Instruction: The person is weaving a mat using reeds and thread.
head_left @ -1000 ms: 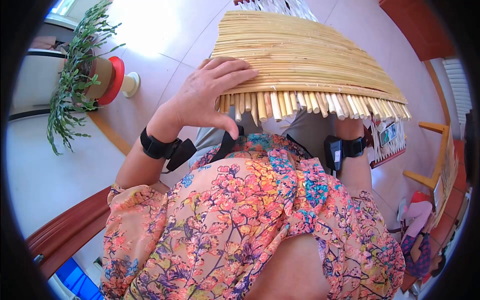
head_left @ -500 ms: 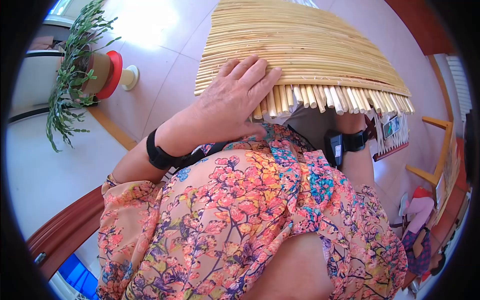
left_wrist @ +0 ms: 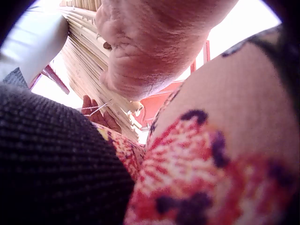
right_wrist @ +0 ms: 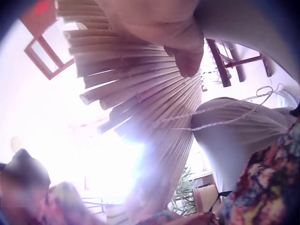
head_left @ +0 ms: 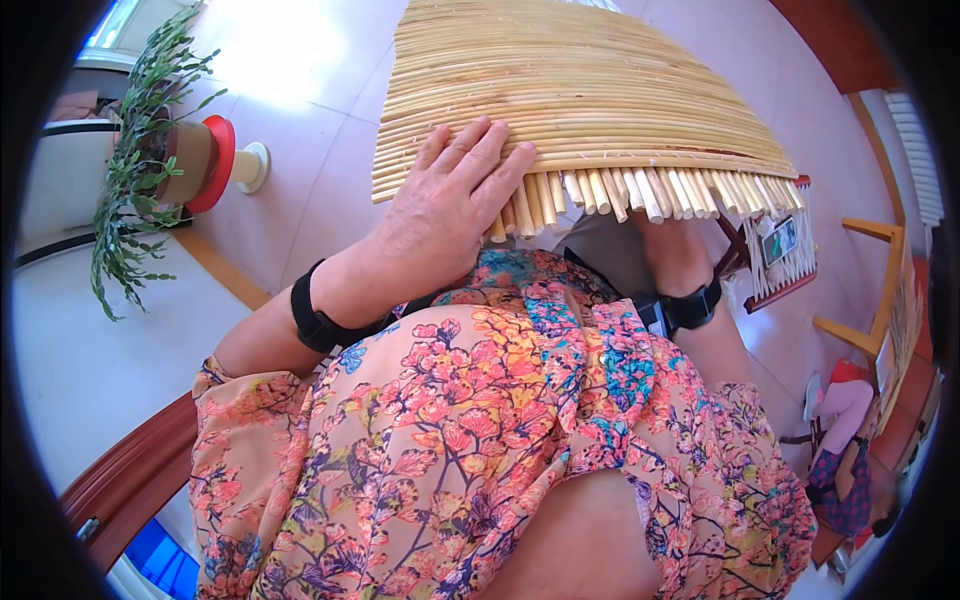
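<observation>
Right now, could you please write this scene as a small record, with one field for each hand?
Work: stalk mat, with loose stalk ends facing the wearer
Left hand: rests on the mat's upper face, near those ends
Right hand: partly hidden beneath the mat; grip unclear
Thread: pale, looping in the right wrist view
Around: potted plant; another person

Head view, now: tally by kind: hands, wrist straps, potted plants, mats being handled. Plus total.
Hands: 2 (left hand; right hand, partly hidden)
Wrist straps: 2 (left strap; right strap)
Potted plant: 1
Mat: 1
Total: 6
</observation>
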Motion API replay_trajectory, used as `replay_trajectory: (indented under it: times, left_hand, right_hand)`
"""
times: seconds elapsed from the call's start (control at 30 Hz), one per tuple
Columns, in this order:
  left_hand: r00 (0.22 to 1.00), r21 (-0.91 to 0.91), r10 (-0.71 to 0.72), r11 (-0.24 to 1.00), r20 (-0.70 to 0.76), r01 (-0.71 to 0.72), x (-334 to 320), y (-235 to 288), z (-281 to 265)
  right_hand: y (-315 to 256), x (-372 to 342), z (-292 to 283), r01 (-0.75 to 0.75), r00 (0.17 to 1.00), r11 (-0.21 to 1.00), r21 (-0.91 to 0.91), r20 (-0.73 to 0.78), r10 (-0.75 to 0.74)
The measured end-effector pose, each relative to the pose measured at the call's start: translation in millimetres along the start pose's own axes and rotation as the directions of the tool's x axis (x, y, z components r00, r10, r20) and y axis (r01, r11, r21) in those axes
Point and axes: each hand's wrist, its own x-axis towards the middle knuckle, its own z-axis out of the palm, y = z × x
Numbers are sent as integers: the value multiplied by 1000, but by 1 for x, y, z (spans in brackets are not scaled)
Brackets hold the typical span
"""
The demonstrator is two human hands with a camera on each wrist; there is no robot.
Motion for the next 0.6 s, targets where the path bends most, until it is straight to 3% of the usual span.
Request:
replay_trajectory:
  times: [0.2,0.6]
  left_hand:
    - [999,42,5,999,50,-7,0,3,-5]
    - [997,47,5,999,73,-8,0,8,-17]
  right_hand:
    - [-18,6,12,-138,982,931,339,171,84]
    - [-27,13,17,-330,918,848,415,349,186]
